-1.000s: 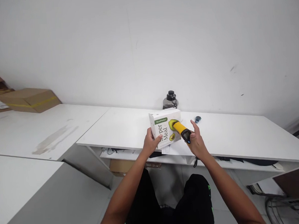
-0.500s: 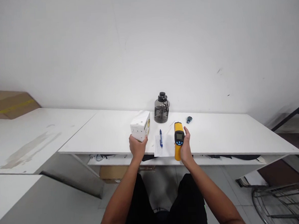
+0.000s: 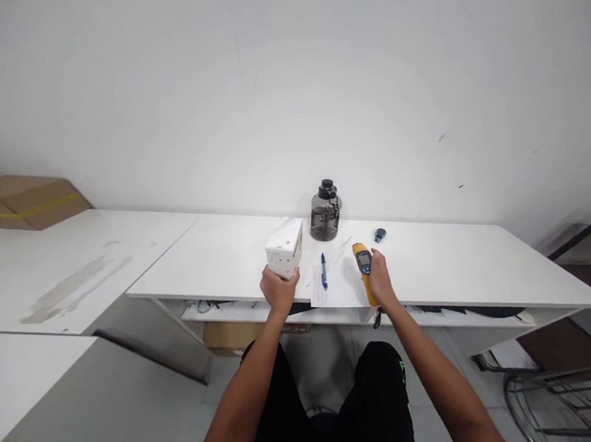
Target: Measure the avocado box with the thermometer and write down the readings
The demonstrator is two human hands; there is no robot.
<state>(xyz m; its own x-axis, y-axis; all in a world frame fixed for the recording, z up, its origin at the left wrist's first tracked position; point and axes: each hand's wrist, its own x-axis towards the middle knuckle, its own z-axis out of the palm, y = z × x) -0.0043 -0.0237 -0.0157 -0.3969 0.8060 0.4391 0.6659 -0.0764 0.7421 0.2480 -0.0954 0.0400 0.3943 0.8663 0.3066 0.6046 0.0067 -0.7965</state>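
thermometer point(image 3: 363, 265) lowered onto desk point(image 3: 453, 265) | right hand point(image 3: 380, 279) wrapped around it | left hand point(image 3: 278, 290) gripping box point(image 3: 284, 248)

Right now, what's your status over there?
Left hand grips white box on desk. Right hand on yellow thermometer gun. Pen, paper between them.

Bare desk point(image 3: 453, 268) is lying open toward the right of frame; a bottle point(image 3: 325, 212) and pen point(image 3: 323, 271) are crowding the centre.
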